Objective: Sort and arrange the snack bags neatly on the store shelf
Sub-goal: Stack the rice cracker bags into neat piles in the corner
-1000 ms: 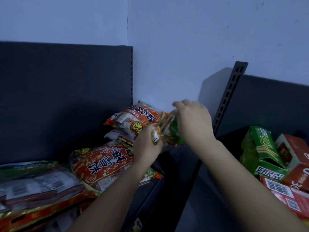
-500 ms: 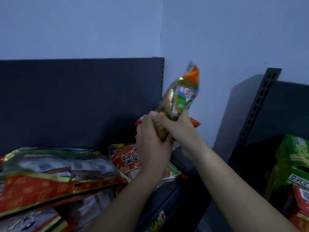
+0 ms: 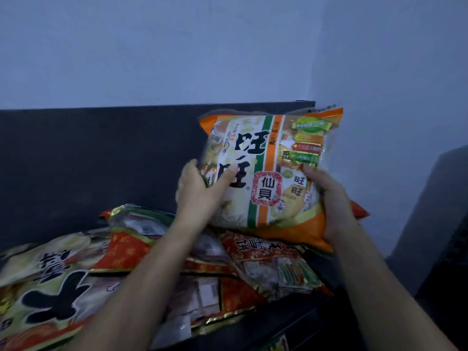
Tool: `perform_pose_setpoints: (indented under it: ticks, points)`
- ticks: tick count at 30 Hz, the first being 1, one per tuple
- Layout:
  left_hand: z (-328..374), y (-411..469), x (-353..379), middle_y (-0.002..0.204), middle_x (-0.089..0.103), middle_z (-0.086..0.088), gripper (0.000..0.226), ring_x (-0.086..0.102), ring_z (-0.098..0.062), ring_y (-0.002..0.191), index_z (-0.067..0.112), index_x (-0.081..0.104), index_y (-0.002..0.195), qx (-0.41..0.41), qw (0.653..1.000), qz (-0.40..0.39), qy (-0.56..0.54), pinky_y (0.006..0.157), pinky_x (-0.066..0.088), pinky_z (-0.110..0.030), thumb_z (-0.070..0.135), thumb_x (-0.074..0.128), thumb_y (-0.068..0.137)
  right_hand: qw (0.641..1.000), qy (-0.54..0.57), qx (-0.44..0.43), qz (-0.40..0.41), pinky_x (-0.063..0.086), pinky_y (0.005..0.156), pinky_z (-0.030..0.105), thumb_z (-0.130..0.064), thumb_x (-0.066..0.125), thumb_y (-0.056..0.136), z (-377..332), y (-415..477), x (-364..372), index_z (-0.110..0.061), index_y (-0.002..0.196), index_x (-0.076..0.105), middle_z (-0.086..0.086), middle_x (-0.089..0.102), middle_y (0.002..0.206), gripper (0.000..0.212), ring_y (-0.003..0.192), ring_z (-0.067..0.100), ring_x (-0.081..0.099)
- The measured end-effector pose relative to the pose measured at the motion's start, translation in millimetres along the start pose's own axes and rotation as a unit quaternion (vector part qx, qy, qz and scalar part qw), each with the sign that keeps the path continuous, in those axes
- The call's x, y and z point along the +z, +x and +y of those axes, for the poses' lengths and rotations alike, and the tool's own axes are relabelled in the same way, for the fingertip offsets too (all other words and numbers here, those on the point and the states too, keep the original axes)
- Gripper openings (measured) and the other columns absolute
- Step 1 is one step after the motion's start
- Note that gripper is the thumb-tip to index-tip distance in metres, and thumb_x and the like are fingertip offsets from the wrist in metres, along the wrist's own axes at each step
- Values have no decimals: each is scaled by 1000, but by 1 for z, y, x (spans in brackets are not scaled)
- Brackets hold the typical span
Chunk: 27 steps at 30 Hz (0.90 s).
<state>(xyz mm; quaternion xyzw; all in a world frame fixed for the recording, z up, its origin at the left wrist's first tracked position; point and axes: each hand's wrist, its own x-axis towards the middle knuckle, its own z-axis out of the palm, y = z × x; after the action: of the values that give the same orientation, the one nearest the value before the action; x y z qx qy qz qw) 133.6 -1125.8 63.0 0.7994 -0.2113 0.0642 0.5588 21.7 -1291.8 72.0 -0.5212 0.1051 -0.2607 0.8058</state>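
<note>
You hold the orange-and-white plastic snack bag [image 3: 268, 168] upright: left hand [image 3: 200, 191] grips its left edge, right hand [image 3: 330, 201] its lower right corner, just above flat red foil bags [image 3: 266, 254] on the dark shelf [image 3: 291, 323].

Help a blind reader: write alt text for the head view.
Two hands hold an orange-and-white snack bag upright, left hand on its left edge, right hand at its lower right. More snack bags lie piled beneath.
</note>
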Motion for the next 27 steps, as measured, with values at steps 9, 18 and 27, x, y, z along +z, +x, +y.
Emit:
perform_pose_setpoints:
  ticks: [9, 18, 27]
  points:
    - [-13, -27, -104, 73, 74, -1, 40, 69, -12, 58, 14, 67, 98, -124, 967, -56, -217, 50, 53, -21, 34, 69, 63, 984, 26, 76, -161, 59, 67, 45, -35, 61, 74, 34, 17, 37, -15, 87, 77, 14, 73, 94, 29, 82, 30, 71]
    - [-52, -75, -216, 92, 75, -7, 54, 72, -23, 77, 12, 64, 106, -92, 970, 107, -199, 64, 56, -31, 32, 78, 58, 962, -132, -14, -239, 58, 78, 41, -25, 71, 73, 60, -10, 163, -13, 111, 63, 4, 74, 97, 41, 88, 24, 71]
    - [-115, -168, -392, 97, 70, 7, 62, 68, -14, 87, 22, 45, 113, -70, 962, 224, -139, 66, 56, -24, 30, 78, 60, 946, -81, 38, -311, 55, 83, 49, -20, 77, 64, 141, -113, 324, -14, 110, 63, 6, 74, 97, 48, 87, 25, 72]
